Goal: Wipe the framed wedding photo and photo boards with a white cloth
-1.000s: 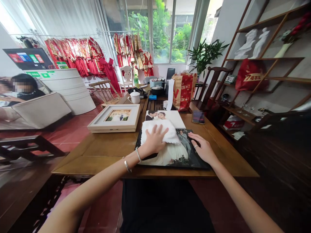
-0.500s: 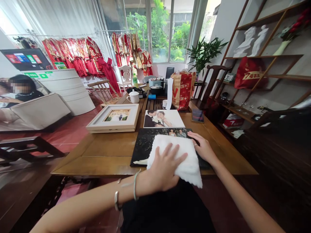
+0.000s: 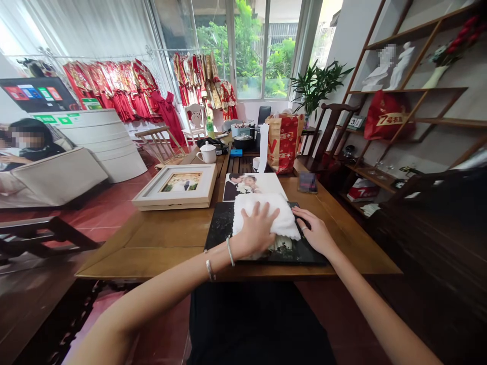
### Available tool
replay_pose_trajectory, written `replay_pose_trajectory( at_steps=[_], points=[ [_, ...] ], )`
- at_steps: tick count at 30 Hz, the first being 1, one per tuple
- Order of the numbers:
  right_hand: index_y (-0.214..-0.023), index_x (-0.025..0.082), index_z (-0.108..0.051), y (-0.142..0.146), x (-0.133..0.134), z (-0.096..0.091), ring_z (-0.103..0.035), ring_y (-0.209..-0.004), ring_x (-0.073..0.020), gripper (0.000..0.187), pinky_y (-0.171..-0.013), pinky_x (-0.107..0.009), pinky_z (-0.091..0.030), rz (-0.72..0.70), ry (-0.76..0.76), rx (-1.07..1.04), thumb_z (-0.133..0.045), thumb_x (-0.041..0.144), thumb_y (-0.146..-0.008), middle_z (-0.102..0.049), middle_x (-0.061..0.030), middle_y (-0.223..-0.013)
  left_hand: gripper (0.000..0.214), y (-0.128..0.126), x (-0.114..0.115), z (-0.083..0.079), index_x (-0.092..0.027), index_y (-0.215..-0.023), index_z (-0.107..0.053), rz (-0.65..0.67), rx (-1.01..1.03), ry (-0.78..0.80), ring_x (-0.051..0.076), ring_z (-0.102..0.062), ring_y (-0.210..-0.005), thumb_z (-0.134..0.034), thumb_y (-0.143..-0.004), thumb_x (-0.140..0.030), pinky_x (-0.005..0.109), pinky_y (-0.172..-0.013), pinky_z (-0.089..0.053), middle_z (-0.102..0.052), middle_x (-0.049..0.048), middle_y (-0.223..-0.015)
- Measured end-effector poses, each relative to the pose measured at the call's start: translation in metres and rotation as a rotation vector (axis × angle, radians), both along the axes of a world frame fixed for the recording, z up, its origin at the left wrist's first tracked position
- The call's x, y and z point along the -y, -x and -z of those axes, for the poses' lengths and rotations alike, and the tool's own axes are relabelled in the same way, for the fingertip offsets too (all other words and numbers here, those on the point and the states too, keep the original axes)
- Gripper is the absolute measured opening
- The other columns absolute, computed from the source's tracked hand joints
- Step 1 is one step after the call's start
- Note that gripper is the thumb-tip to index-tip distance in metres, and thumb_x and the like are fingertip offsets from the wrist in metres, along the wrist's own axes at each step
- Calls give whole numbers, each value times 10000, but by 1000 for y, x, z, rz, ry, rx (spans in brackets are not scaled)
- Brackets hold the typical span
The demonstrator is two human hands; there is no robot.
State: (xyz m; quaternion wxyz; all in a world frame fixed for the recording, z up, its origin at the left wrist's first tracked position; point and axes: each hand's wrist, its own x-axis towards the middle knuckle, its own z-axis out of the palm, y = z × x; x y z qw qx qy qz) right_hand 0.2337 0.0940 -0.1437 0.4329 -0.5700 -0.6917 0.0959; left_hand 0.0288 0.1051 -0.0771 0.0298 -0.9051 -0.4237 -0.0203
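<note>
My left hand lies flat with fingers spread on a folded white towel, pressing it against a dark photo panel. The towel covers the panel's upper middle, and a pale patch of the picture shows below it. My right hand rests with fingers stretched out along the panel's right edge, beside the towel. Just behind the panel lies a lighter photo print of a couple, slightly overlapped by the towel's far edge.
A white picture frame lies on the wooden table at left. Behind stand a white lidded mug, a red and brown paper bag and a small dark framed item. A person sits far left.
My left hand has pushed the towel forward across the panel, away from my body, uncovering the panel's near part. My right hand stays at the right edge.
</note>
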Motion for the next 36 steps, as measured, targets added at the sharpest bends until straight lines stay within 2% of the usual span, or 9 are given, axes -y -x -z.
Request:
replay_pose_trajectory(
  at_steps=[7,10,13,18,22,26,30,33,36],
  points=[
    [-1091,162,-674,0,-8,-3,-566,-1179,-254,355,-1027,-461,-416,-2,9,-21,-432,257,-850,-628,-138,-1236,817,28,72,2,-307,-1467,-156,200,11,129,366,-65,-1395,-547,-749,-296,699,-1007,-183,-132,78,-1549],
    [-1084,163,-679,-1,-10,-3,-565,-1179,-261,352,-1027,-471,-412,-5,11,-32,-442,277,-851,-632,-139,-1229,833,35,82,3,-327,-1469,-136,240,15,137,357,-52,-1400,-550,-747,-307,691,-1019,-172,-123,68,-1552],
    [-1078,168,-684,-1,-8,-3,-568,-1173,-265,350,-1025,-473,-413,-2,4,-36,-442,270,-846,-634,-137,-1226,795,32,70,-1,-335,-1464,-164,232,17,116,352,-104,-1394,-538,-762,-318,682,-1003,-224,-164,66,-1544],
    [-1077,216,-678,0,0,-2,-573,-1165,-251,323,-1026,-463,-410,6,-18,-48,-462,234,-837,-648,-96,-1210,700,14,18,-8,-297,-1445,-259,155,-20,53,346,-203,-1364,-517,-795,-314,639,-982,-301,-237,81,-1520],
    [-1100,218,-654,0,6,-4,-559,-1176,-247,313,-1033,-452,-401,14,-52,-128,-467,256,-852,-630,-98,-1229,658,0,-18,-8,-308,-1446,-247,159,-39,23,330,-210,-1357,-482,-831,-310,622,-985,-306,-244,61,-1517],
    [-1105,178,-632,0,4,-4,-557,-1172,-242,319,-1027,-437,-406,41,-67,-304,-453,275,-859,-614,-131,-1232,632,-10,-26,-4,-299,-1445,-249,208,-3,-26,334,-208,-1348,-450,-847,-319,633,-976,-302,-252,61,-1510],
    [-1117,162,-612,-2,-3,-1,-601,-1104,-244,332,-989,-442,-439,47,-29,-417,-468,275,-839,-634,-142,-1192,661,-11,-2,0,-294,-1443,-251,210,23,-17,357,-172,-1355,-475,-823,-330,655,-973,-287,-235,68,-1514],
    [-1086,180,-634,-4,-9,0,-612,-1083,-240,314,-978,-437,-450,42,-19,-402,-481,289,-834,-656,-127,-1160,683,-7,30,2,-281,-1442,-255,165,55,17,381,-149,-1360,-493,-804,-330,683,-977,-256,-213,84,-1521],
    [-1036,204,-671,-4,-13,-2,-599,-1107,-245,298,-982,-440,-446,38,-34,-336,-480,318,-838,-661,-109,-1164,718,2,64,5,-284,-1451,-232,179,59,79,393,-102,-1375,-507,-792,-362,703,-994,-209,-170,85,-1537]
  ],
)
